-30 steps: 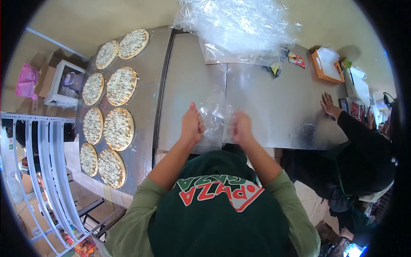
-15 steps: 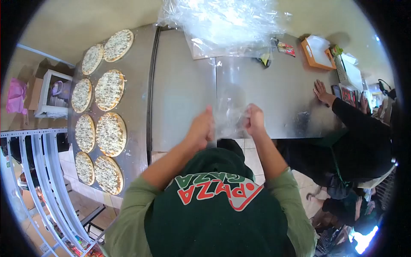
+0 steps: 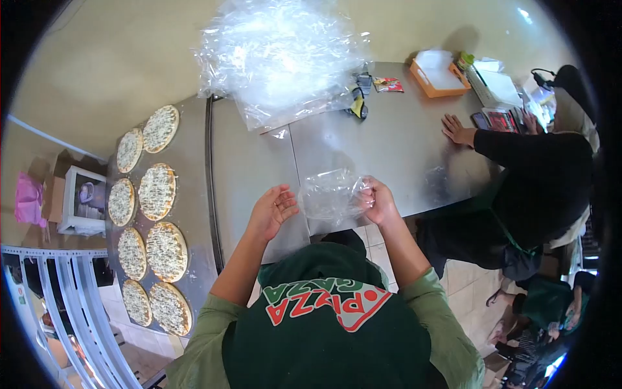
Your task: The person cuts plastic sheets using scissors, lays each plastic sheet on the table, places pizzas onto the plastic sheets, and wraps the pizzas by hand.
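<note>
So, our left hand (image 3: 274, 212) has just opened, fingers now apart beside the bag (image 3: 329, 196), leaving our right hand (image 3: 380, 200), fingers clamped on its right side, as the only visible hold above the near edge of the tabletop (image 3: 395, 159).

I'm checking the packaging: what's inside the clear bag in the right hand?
Nothing shows inside the clear bag; the metal table shows through. The right hand hides part of one edge.
</note>
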`<act>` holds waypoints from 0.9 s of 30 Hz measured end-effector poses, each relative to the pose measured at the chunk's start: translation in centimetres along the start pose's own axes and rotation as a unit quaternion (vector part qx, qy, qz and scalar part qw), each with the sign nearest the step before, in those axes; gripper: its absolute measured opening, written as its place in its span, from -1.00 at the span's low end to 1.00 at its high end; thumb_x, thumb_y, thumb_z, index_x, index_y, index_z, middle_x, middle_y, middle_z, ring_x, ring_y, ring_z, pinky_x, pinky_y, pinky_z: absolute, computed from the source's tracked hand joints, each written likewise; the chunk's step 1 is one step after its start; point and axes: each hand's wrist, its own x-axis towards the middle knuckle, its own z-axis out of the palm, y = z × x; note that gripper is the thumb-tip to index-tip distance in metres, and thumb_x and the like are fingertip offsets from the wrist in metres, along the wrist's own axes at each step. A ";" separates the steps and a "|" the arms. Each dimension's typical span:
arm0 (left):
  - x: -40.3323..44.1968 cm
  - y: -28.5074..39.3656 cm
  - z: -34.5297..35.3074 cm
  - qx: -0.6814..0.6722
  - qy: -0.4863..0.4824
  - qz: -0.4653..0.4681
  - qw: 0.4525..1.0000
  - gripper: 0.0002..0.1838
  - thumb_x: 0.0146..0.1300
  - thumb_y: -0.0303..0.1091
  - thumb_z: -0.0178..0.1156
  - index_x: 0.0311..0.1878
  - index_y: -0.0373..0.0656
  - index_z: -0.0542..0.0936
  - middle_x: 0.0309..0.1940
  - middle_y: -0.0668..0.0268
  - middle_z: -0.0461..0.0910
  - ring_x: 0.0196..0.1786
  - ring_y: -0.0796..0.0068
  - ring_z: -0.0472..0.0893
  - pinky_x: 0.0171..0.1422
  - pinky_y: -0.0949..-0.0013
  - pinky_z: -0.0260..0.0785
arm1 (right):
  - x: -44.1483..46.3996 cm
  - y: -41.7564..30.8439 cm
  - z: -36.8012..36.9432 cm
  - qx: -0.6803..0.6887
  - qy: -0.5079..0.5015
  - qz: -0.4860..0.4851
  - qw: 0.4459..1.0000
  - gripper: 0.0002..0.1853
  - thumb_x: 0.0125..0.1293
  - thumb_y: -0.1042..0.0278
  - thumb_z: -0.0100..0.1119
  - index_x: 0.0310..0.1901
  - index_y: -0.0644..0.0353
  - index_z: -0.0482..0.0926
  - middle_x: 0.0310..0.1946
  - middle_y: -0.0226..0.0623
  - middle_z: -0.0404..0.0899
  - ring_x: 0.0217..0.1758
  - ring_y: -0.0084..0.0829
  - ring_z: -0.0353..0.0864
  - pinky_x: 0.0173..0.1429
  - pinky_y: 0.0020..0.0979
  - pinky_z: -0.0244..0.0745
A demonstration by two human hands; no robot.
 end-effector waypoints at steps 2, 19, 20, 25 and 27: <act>0.4 0.1 0.8 0.050 0.038 0.038 0.997 -0.60 0.34 -0.04 -0.10 0.01 -0.18 0.42 -0.23 0.21 0.53 -0.17 0.32 0.54 -0.11 0.20 0.44 | -0.6 -0.4 1.0 0.006 -0.016 -0.004 1.000 -0.96 0.16 0.42 -0.10 -0.40 0.06 0.36 -0.68 -0.56 0.17 -0.73 -0.69 0.08 -0.71 -0.64 -0.02; -1.4 1.9 7.6 -0.091 -0.001 -0.119 0.989 -0.54 0.28 0.09 -0.01 -0.06 -0.16 0.41 -0.55 0.47 0.37 -0.52 0.64 0.36 -0.39 0.51 0.28 | -4.3 2.2 10.3 -0.192 0.050 -0.215 0.956 -0.85 0.30 0.37 -0.04 -0.14 0.17 0.40 -0.53 -0.44 0.39 -0.59 -0.65 0.37 -0.58 -0.61 0.27; -1.7 2.0 8.3 -0.123 -0.005 -0.154 0.980 -0.55 0.28 0.07 0.00 -0.06 -0.15 0.42 -0.51 0.45 0.41 -0.48 0.63 0.40 -0.35 0.50 0.31 | -3.8 2.7 10.4 -0.187 0.058 -0.252 0.948 -0.85 0.32 0.36 -0.06 -0.14 0.18 0.40 -0.53 -0.45 0.38 -0.60 -0.66 0.36 -0.60 -0.62 0.25; -3.0 1.1 7.4 0.143 -0.044 0.073 0.986 -0.68 0.31 -0.02 -0.01 -0.23 -0.10 0.46 -0.49 0.47 0.41 -0.46 0.69 0.41 -0.39 0.54 0.33 | -3.8 4.2 11.0 -0.369 0.082 -0.331 0.865 -0.84 0.37 0.37 -0.13 -0.13 0.18 0.43 -0.56 -0.49 0.36 -0.69 -0.72 0.26 -0.70 -0.60 0.15; -2.1 2.9 6.5 -0.056 0.047 0.146 0.986 -0.72 0.34 -0.08 -0.04 -0.39 -0.04 0.42 -0.60 0.52 0.32 -0.60 0.77 0.32 -0.62 0.61 0.19 | -3.9 3.3 11.7 -0.419 0.097 -0.342 0.836 -0.83 0.38 0.35 -0.12 -0.15 0.20 0.44 -0.61 -0.46 0.36 -0.76 -0.72 0.22 -0.73 -0.60 0.12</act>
